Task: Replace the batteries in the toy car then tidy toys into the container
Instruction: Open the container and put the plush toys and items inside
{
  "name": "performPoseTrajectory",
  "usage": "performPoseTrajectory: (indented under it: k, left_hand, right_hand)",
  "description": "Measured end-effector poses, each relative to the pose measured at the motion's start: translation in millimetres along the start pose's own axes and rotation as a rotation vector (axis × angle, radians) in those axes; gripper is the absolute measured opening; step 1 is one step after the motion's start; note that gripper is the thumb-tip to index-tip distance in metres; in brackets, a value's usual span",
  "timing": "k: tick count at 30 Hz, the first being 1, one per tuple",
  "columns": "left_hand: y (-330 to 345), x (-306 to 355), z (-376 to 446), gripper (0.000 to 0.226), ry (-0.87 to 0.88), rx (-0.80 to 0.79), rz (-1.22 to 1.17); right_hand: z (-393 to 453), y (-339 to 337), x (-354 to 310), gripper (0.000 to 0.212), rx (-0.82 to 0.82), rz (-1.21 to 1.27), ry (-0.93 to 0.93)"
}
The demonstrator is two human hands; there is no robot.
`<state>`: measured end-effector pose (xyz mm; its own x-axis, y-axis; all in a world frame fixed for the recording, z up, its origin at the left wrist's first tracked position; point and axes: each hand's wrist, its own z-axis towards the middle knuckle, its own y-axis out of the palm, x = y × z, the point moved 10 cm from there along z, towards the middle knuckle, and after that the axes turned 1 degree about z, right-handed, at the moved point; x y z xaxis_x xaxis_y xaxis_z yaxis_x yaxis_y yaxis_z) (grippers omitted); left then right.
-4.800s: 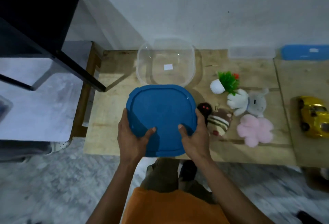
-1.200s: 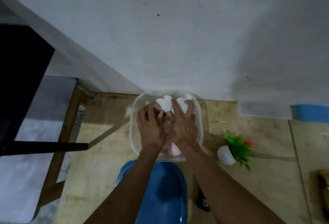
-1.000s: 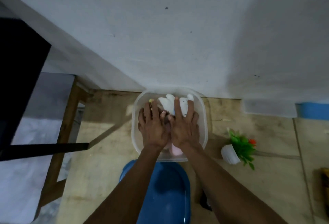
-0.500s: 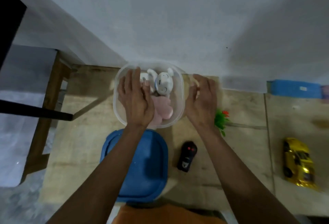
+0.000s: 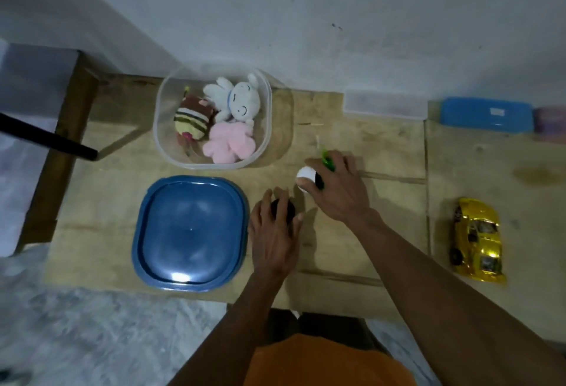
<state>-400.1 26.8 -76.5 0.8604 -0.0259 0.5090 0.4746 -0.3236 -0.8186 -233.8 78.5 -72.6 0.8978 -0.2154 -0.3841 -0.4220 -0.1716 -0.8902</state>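
- Clear container (image 5: 268, 128) at the back of the wooden counter (image 5: 382, 146), lid off. It holds 3 plush toys: white bunny (image 5: 237, 100), striped brown one (image 5: 191, 117), pink flower (image 5: 228, 142).
- Blue lid (image 5: 190, 232) lies flat on the counter just in front of the container.
- Right hand (image 5: 335, 189): grip curled round the small potted plant toy (image 5: 306, 175), white pot and green leaves poking out past the fingers. Right of the container, low over the counter.
- Left hand (image 5: 274, 229): fingers curved over the black remote (image 5: 281, 206), which lies on the counter between lid and right hand. Looks like a grasp just closing.
- Yellow toy car (image 5: 476, 238) sits far right on the counter, well apart from both hands.
- Progress: tidy step roughly half done. Left: plant, remote, probably car into the container, then lid on.
- Battery swap: can't tell if done; no batteries visible.
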Motion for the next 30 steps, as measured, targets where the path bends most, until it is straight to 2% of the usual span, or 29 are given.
performPoseTrajectory:
  k: [4,10,14,18,20,24,27,30]
  left_hand:
    - [13.4,-6.8,-2.8,0.063,-0.052,-0.012,0.065]
    - [14.3,-4.1,-4.3,0.061,-0.046,-0.004,0.099]
    - [2.3,-6.6,-6.5,0.059,-0.062,0.051,-0.022]
    - [-34.0,-8.1,-7.4,0.053,-0.123,0.176,-0.250]
    - [-72.6,-5.8,-0.6,0.055,-0.093,0.307,-0.284]
    - [-158.7,-19.5,33.8,0.053,-0.067,0.539,-0.261]
    - [-195.9,-45.1,75.1,0.056,-0.119,0.538,-0.254]
    - [-198.3,-67.5,115.9,0.058,-0.143,0.423,-0.224]
  right_hand:
    - [-23.5,3.7,9.0,0.072,0.035,0.042,0.034]
    - [-22.0,5.2,4.8,0.080,0.050,0.099,-0.052]
    - [-19.1,3.3,14.9,0.083,0.095,0.249,0.040]
    - [-22.0,-15.2,14.4,0.067,0.195,0.418,0.197]
    - [-17.4,-35.1,-1.9,0.064,0.282,0.526,0.215]
    - [14.3,-83.5,-68.4,0.060,0.431,0.608,0.114]
    - [46.7,-97.9,-126.2,0.057,0.419,0.598,0.066]
    - [78.5,-84.2,-167.9,0.060,0.361,0.462,0.053]
